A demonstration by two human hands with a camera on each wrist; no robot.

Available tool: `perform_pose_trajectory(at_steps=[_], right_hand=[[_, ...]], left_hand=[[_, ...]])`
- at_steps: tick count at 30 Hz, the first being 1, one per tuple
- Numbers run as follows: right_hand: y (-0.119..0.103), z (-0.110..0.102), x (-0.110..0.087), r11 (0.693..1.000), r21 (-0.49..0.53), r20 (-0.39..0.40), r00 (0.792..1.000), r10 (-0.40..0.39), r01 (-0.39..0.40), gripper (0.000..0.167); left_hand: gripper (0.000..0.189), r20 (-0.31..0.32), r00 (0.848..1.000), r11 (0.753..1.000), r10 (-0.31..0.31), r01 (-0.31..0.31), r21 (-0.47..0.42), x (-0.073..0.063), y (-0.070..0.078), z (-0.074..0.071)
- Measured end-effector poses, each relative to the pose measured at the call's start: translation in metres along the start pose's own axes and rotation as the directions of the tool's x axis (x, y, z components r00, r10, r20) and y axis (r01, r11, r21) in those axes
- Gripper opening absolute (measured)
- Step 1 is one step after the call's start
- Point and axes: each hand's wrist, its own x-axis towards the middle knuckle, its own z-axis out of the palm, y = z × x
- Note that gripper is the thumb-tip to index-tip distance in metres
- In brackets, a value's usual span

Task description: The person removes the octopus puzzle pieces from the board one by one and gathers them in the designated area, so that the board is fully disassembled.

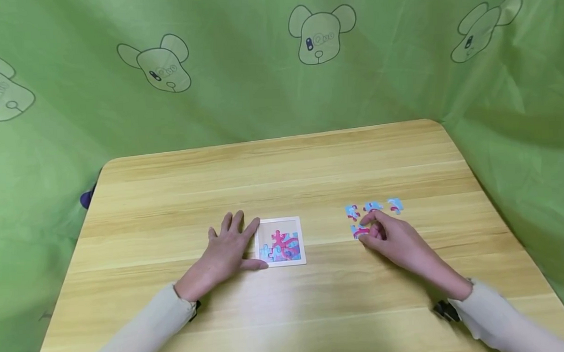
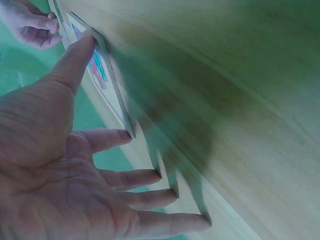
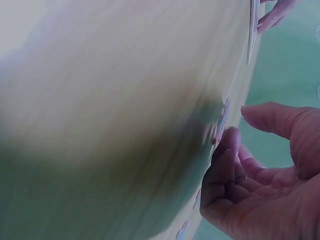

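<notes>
My left hand (image 1: 225, 254) lies spread at the left side of a small square puzzle frame (image 1: 302, 240). Its thumb and index fingertip touch the frame's edge, as the left wrist view also shows. Joined pink and blue jigsaw pieces (image 1: 289, 250) fill the lower part of the frame; bare backing shows above them. To the right, my right hand (image 1: 396, 239) is over a loose jigsaw piece (image 1: 357, 231) on the table. Its fingers are bent, and in the right wrist view the thumb and index fingertip stand apart beside that piece (image 3: 223, 117).
Beyond the right hand lie more loose pieces: one at the left (image 1: 351, 211), one in the middle (image 1: 372, 206) partly behind the fingers, and one at the right (image 1: 395, 205). The wooden table (image 1: 263, 176) meets a green curtain (image 1: 242, 94) at its far edge.
</notes>
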Motion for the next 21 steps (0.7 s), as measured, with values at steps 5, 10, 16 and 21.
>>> perform_pose_trajectory(at_steps=[5,10,16,21], right_hand=[[-0.009,0.005,0.002,0.998,0.054,-0.006,1.000,0.009,-0.009,0.026],[-0.017,0.009,0.009,0.994,0.111,0.004,1.000,0.014,-0.014,0.024],[-0.022,0.016,0.017,0.993,0.121,0.016,1.000,-0.012,0.010,0.022],[-0.034,0.025,0.024,0.979,0.199,0.048,0.998,-0.045,0.034,0.021]], left_hand=[[0.107,-0.001,1.000,1.000,0.006,-0.006,0.029,-0.001,0.000,0.000],[0.107,-0.006,1.000,0.998,0.012,-0.012,0.059,-0.001,-0.001,0.000],[0.107,-0.002,1.000,0.997,0.024,-0.024,0.074,0.000,0.000,0.001],[0.106,-0.017,0.999,0.993,0.030,-0.028,0.114,-0.001,-0.001,0.000]])
